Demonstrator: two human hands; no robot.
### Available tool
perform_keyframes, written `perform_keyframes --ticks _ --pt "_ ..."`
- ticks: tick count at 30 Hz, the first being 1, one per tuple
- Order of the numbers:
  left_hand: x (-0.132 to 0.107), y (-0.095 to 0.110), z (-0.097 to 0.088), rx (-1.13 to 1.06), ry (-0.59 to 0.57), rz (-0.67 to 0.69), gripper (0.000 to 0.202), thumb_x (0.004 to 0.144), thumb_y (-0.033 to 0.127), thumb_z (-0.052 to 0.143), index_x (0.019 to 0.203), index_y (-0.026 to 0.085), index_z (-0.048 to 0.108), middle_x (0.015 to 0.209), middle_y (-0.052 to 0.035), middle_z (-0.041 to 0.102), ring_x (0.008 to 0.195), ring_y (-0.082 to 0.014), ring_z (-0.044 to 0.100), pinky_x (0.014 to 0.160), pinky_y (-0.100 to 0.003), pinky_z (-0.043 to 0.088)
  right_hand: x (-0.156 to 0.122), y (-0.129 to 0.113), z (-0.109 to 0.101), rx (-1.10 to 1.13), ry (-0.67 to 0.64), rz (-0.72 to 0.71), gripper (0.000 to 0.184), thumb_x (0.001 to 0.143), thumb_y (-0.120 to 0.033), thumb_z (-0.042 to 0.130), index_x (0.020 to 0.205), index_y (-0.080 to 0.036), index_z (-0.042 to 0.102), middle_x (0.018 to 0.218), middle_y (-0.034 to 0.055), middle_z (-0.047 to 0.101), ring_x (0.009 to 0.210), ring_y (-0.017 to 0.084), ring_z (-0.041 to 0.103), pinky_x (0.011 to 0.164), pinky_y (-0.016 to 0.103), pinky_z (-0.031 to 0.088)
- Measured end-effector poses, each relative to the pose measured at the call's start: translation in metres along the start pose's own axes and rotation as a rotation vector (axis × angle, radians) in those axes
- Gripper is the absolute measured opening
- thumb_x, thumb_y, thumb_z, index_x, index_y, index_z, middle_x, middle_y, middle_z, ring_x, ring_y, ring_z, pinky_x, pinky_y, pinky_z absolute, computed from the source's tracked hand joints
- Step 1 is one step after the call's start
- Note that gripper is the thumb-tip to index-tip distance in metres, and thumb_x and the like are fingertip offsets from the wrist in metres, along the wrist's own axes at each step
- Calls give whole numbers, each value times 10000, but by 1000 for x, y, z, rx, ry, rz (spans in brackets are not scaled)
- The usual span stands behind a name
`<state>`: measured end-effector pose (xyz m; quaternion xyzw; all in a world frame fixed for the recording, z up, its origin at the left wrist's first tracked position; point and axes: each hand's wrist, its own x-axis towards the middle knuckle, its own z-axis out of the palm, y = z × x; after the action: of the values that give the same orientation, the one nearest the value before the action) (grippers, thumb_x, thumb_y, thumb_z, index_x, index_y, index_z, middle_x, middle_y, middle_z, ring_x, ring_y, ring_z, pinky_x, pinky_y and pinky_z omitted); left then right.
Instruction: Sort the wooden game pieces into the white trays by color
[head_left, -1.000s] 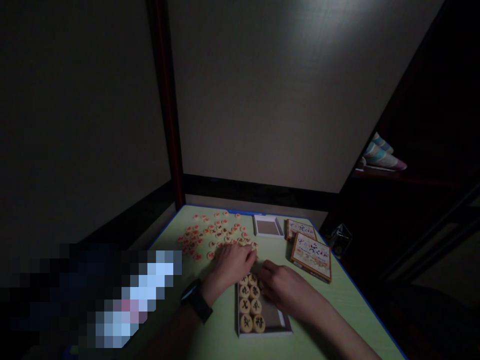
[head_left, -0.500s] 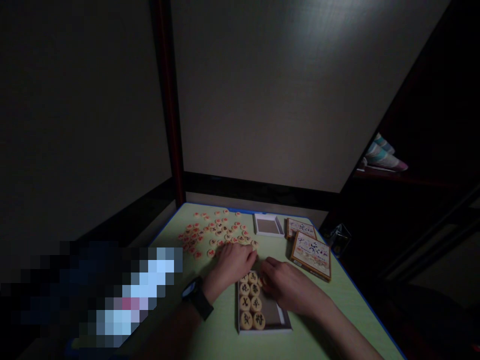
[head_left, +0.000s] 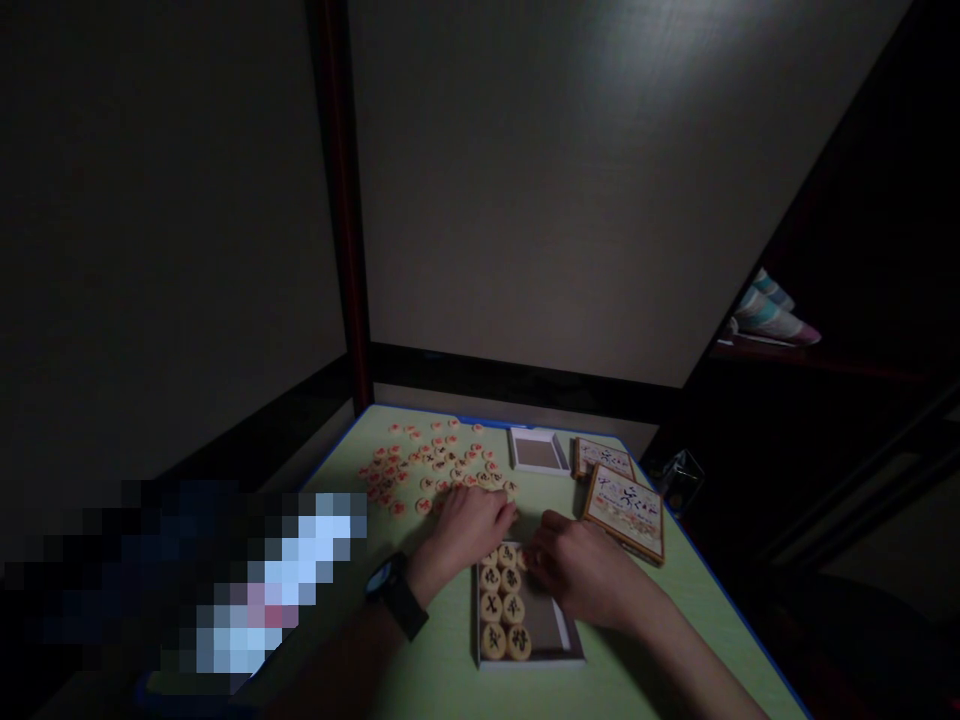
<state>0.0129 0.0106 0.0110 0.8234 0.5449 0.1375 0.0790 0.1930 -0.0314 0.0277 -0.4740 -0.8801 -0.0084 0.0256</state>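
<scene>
A shallow white box (head_left: 566,640) lies on the green table (head_left: 660,620) in front of me, with several round wooden pieces (head_left: 504,607) marked in black lined up in two columns inside it. My left hand (head_left: 469,525), a dark watch on its wrist, rests curled at the box's far end beside the loose pieces; what its fingers hold is hidden. My right hand (head_left: 585,570) lies over the box's right side, fingers bent toward the top pieces. Many loose pieces (head_left: 427,465) with red and black marks are scattered further back.
An empty white box tray (head_left: 536,452) sits at the back of the table. Two printed box lids (head_left: 622,510) with orange borders lie to its right. A glass object (head_left: 679,478) stands off the table's right edge. Walls and a dark post close the back.
Both hands stay at the far end of the box; the right hand has shifted slightly right and its fingers have curled a little. The view has drifted slightly.
</scene>
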Motion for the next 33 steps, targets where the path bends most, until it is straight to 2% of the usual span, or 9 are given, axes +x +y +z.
perform_keyframes --ticks 4,12,18,24,28,31,33 --pt "1 -1 2 -13 -7 0 390 973 353 396 940 190 749 914 -125 766 826 -248 715 777 -344 499 2 -1 6 -49 -19 -52 185 859 -208 542 764 -159 693 820 80 658 552 123 530 525 305 250" --pt "1 -2 5 -7 2 -11 400 974 367 393 934 197 753 912 -123 760 833 -247 706 797 -340 500 3 -3 2 -38 -71 -54 170 857 -215 553 825 -171 714 877 87 671 630 141 573 562 276 324" --pt "1 -2 4 8 9 3 400 973 348 385 926 193 751 904 -117 765 819 -242 712 787 -335 500 3 -2 4 59 -51 -52 147 828 -208 579 762 -169 704 817 67 662 585 121 529 547 275 306" --pt "1 -2 4 5 13 8 397 972 343 386 936 194 752 903 -120 764 823 -246 712 791 -342 505 5 -2 8 33 -32 -60 152 833 -200 567 789 -163 707 832 77 675 593 129 544 550 284 302" --pt "1 -2 5 -5 20 -3 399 975 355 392 929 194 753 895 -122 762 823 -245 712 795 -342 506 2 0 0 130 -40 -2 133 857 -197 569 789 -160 677 824 62 662 610 125 556 557 271 306" --pt "2 -2 5 20 15 -10 404 978 363 389 921 201 755 883 -115 761 816 -241 714 785 -338 514 0 4 -9 251 -18 76 44 859 -174 604 875 -158 642 855 43 648 665 130 573 583 255 329" --pt "2 -3 6 42 18 -9 409 982 365 382 919 209 756 887 -107 761 818 -236 715 787 -335 518 0 6 -12 310 -15 74 72 837 -139 636 904 -163 629 894 35 639 725 137 589 623 248 356"
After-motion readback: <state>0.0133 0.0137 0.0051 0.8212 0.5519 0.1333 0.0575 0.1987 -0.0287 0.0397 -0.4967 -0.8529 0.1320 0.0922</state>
